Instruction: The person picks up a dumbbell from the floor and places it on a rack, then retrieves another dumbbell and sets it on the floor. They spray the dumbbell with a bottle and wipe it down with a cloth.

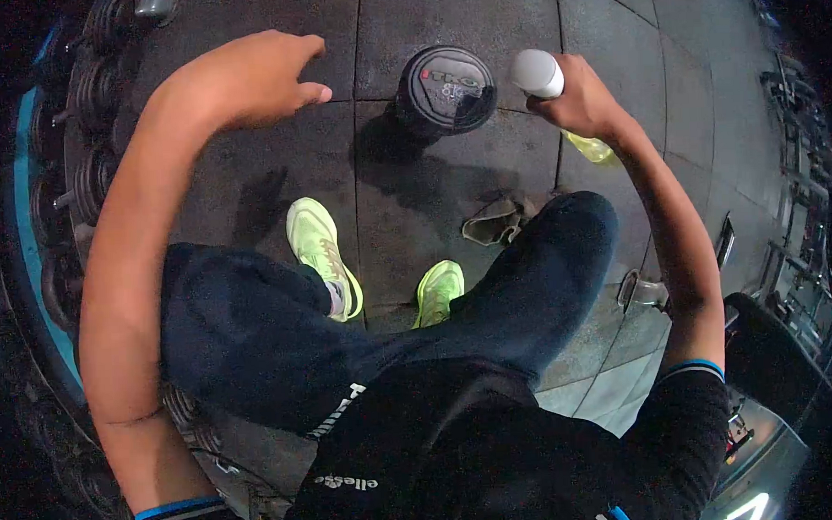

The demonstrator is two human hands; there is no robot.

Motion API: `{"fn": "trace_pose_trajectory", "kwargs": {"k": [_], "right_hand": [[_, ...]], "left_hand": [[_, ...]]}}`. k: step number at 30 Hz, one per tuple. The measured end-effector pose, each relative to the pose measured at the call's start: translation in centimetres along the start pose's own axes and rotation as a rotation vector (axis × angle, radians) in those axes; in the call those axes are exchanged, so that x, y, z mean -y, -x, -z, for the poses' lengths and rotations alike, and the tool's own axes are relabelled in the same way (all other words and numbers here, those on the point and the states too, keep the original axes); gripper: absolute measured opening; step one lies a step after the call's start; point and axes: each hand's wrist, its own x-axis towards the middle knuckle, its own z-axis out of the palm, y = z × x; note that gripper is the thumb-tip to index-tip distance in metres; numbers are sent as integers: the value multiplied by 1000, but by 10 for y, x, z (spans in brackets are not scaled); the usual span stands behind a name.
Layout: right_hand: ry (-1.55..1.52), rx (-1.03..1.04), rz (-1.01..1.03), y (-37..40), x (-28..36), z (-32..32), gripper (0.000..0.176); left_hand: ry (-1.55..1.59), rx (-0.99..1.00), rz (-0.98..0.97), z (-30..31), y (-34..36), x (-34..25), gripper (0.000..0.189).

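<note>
My right hand (583,98) is closed around a bottle with a white cap (538,73). Its yellowish, see-through body (592,147) shows below my fist, and the middle is hidden by my fingers. My left hand (268,77) is held out over the floor with nothing in it, thumb and fingers apart. Between the two hands a black dumbbell (447,89) stands on its end, its round lettered face turned up. Neither hand touches it. A dark, crumpled glove-like item (499,220) lies on the floor by my right knee.
My yellow-green shoes (319,250) rest on dark rubber floor tiles (453,11). A rack with weights (93,184) runs along the left edge. Metal gym equipment (795,219) lines the right side, with a black padded piece (767,339) beside my right arm.
</note>
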Motion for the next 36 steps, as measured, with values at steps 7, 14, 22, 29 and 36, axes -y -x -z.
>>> {"fn": "trace_pose_trajectory", "kwargs": {"k": [7, 14, 22, 29, 36], "right_hand": [[-159, -54, -52, -3, -27, -14, 22], [-200, -72, -85, -2, -25, -7, 31], [-367, -488, -262, 26, -136, -24, 42], [-402, -973, -461, 37, -213, -89, 54], [-514, -1003, -382, 51, -224, -120, 67]], "left_hand": [[-12, -56, -18, 3, 0, -3, 55], [6, -65, -9, 0, 1, 0, 53], [76, 3, 5, -7, -3, 9, 56], [145, 122, 155, -7, -16, 26, 59], [-170, 6, 109, -28, -23, 0, 53]]}}
